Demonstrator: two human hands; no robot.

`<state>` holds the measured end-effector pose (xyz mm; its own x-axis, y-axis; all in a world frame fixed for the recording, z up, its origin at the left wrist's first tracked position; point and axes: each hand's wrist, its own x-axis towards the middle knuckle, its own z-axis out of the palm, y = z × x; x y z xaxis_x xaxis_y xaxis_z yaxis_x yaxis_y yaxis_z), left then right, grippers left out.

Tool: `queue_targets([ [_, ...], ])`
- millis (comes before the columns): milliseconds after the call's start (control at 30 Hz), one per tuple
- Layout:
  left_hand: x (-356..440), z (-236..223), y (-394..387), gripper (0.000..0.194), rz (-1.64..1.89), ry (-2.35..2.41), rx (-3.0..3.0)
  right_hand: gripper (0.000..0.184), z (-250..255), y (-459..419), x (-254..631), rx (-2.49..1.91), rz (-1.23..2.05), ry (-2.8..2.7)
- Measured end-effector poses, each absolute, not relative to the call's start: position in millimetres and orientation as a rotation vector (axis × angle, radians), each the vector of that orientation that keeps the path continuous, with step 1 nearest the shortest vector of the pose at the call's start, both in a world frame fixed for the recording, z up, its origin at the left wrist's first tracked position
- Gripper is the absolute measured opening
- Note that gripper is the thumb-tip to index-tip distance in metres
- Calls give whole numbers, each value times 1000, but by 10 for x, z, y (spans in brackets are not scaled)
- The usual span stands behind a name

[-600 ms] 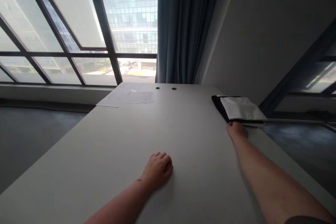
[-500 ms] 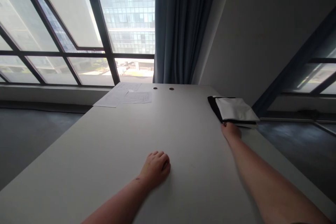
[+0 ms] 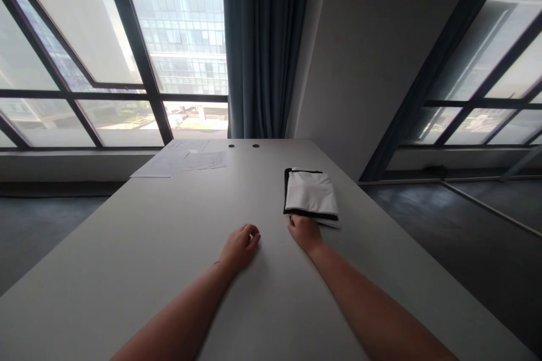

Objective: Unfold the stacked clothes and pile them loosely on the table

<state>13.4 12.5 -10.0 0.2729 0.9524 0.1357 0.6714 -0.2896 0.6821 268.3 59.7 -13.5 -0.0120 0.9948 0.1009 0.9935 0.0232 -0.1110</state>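
A folded white cloth with black edging (image 3: 311, 193) lies flat on the white table (image 3: 161, 248), right of the middle. My right hand (image 3: 304, 232) sits at the cloth's near edge, fingers closed on that edge. My left hand (image 3: 239, 248) rests on the bare tabletop a little to the left of the right hand, its fingers curled in with nothing in them. Both forearms stretch forward over the table.
Sheets of paper (image 3: 182, 161) lie at the table's far left end. Two small round holes (image 3: 231, 146) sit near the far edge. A blue curtain (image 3: 262, 45) and large windows (image 3: 84, 67) stand behind. The table's right edge drops to a dark floor (image 3: 444, 225).
My right hand has dragged the folded cloth left and nearer, from the table's right edge towards the middle. The left hand has stayed on the tabletop. The view has turned right.
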Motion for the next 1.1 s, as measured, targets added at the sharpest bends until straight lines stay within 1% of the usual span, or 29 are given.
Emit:
queue_targets([
  [67,110,-165,149,32,931,1383,1883,27,-100,310,2434,-2008,17,-2215],
  [133,100,-237,168,47,1091,1252,1691,27,-73,13,2201,-1919,24,-2292],
  [200,95,-299,170,62,1161,1083,1480,24,-65,-295,1990,-1854,22,-2341],
  [267,77,-337,147,73,1171,911,1266,22,-80,-601,1818,-1728,-8,-2409],
  [367,-6,-341,60,81,1154,784,1158,20,-127,-986,1666,-1464,-64,-2505],
  [500,-139,-303,-160,88,1153,1009,1412,16,-177,-1208,1675,-1165,-73,-2557],
  [533,-151,-295,-235,87,1176,1075,1507,16,-181,-1215,1704,-1123,-70,-2550],
  [600,-142,-287,-399,79,1212,1145,1753,17,-184,-1201,1779,-1074,-67,-2509],
  [667,-103,-289,-548,70,1185,1139,1996,16,-186,-1181,1858,-1034,-60,-2445],
  [733,-56,-295,-645,68,1133,1137,2106,17,-194,-1176,1928,-1002,-45,-2376],
  [800,-24,-297,-676,66,1135,1159,2077,19,-209,-1183,1986,-988,-26,-2306],
  [900,-16,-294,-645,56,1189,1140,1918,24,-218,-1193,2049,-980,-11,-2180],
  [967,-33,-292,-623,51,1219,1109,1811,22,-203,-1190,2079,-979,3,-2097],
  [1033,-55,-290,-620,51,1246,1114,1745,20,-174,-1185,2097,-965,49,-2043],
  [1100,-74,-281,-632,50,1283,1176,1722,30,-147,-1183,2104,-934,98,-2017],
])
